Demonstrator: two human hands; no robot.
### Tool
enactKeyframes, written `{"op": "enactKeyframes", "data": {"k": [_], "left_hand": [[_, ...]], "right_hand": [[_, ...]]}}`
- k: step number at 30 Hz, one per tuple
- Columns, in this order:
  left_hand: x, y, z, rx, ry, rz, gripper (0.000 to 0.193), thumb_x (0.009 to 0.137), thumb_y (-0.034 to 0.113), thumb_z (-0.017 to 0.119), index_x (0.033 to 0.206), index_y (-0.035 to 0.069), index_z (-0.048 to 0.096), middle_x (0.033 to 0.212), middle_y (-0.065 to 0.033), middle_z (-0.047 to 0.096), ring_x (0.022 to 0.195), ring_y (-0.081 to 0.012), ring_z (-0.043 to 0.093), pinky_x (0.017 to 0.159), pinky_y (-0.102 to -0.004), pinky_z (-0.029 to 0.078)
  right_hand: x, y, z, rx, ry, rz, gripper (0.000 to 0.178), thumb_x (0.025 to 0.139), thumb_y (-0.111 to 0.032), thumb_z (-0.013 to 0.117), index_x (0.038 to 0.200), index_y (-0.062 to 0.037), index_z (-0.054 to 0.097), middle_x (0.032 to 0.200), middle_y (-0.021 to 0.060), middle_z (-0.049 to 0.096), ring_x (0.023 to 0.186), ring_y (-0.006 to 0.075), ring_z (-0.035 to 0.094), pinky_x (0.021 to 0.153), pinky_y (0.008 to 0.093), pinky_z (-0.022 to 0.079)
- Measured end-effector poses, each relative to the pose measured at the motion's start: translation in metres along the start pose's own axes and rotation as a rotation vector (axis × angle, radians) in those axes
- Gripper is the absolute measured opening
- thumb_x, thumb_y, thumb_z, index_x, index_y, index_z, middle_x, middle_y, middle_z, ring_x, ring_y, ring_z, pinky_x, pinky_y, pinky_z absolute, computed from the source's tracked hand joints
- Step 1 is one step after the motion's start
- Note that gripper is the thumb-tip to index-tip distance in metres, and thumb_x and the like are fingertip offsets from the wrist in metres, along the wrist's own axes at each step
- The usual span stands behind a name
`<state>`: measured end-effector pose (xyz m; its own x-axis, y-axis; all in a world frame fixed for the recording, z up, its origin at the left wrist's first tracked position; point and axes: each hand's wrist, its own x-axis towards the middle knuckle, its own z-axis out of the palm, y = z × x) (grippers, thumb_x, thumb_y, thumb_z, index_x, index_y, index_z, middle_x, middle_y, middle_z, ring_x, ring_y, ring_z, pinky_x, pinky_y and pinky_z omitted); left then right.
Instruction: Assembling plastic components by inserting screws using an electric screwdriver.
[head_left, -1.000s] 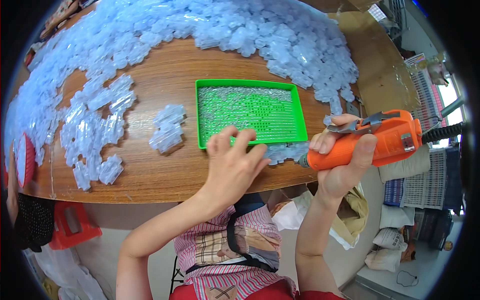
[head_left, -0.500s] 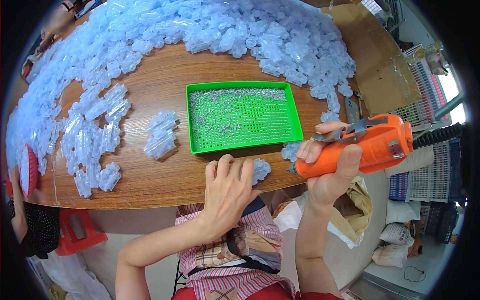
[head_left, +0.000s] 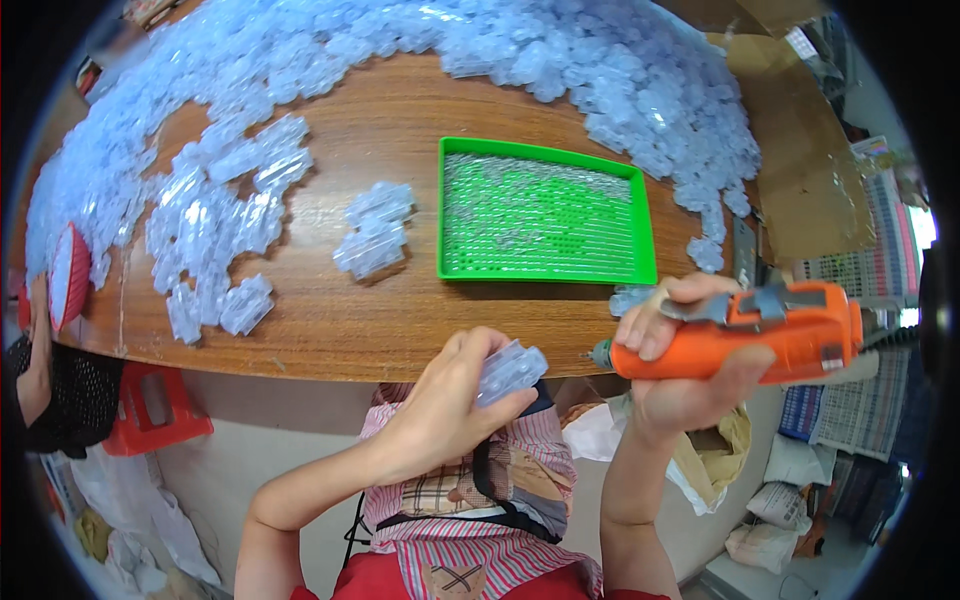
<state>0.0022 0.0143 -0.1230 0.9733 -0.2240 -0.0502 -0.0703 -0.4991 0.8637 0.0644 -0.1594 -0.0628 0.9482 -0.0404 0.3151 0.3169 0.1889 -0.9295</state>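
Note:
Between the thumb and fingers of my left hand (head_left: 432, 412) is a clear bluish plastic piece (head_left: 513, 372), raised just off the table's near edge. My right hand (head_left: 662, 404) is wrapped round an orange electric screwdriver (head_left: 735, 348), which lies nearly level. Its bit points left toward the held piece, with a gap between them. A green perforated tray (head_left: 443, 215) sits beyond both hands, with many small metal screws (head_left: 500, 185) scattered in it.
A large heap of similar clear pieces (head_left: 340, 40) curves round the table's far side. Smaller clusters (head_left: 375, 228) lie left of the tray. A cardboard sheet (head_left: 805, 150) stands at the right. Another person's arm (head_left: 38, 350) and a red basket (head_left: 70, 275) are at far left.
My left hand has picked the plastic piece up off the tabletop and tilted it toward the screwdriver. The screwdriver has turned closer to level. The whole view has shifted, moving the tray rightward.

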Motion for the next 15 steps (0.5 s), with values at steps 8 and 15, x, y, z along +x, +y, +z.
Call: {"op": "enactKeyframes", "data": {"k": [8, 15], "left_hand": [[-0.06, -0.019, 0.02, -1.014, -0.04, -0.552, 0.033, 0.095, 0.025, 0.059, 0.114, 0.002, 0.044, 0.088, -0.0022, 0.06, 0.073, -0.0048, 0.055, 0.062, -0.0215, 0.046], [-0.066, -0.041, 0.04, -1.133, 0.172, -0.445, 0.026, 0.1, 0.025, 0.05, 0.112, 0.002, 0.051, 0.097, -0.0028, 0.064, 0.074, -0.005, 0.052, 0.065, -0.0221, 0.045]], "right_hand": [[-0.023, 0.014, 0.027, 0.246, -0.357, 0.041, 0.089, 0.073, -0.08, 0.051, 0.096, 0.0059, 0.059, 0.07, 0.008, 0.059, 0.069, 0.0191, 0.058, 0.063, 0.0329, 0.051], [-0.033, 0.021, 0.049, 0.313, -0.482, 0.128, 0.031, 0.084, -0.026, 0.068, 0.098, 0.0011, 0.061, 0.07, 0.0098, 0.058, 0.065, 0.0212, 0.054, 0.062, 0.0334, 0.047]]}}
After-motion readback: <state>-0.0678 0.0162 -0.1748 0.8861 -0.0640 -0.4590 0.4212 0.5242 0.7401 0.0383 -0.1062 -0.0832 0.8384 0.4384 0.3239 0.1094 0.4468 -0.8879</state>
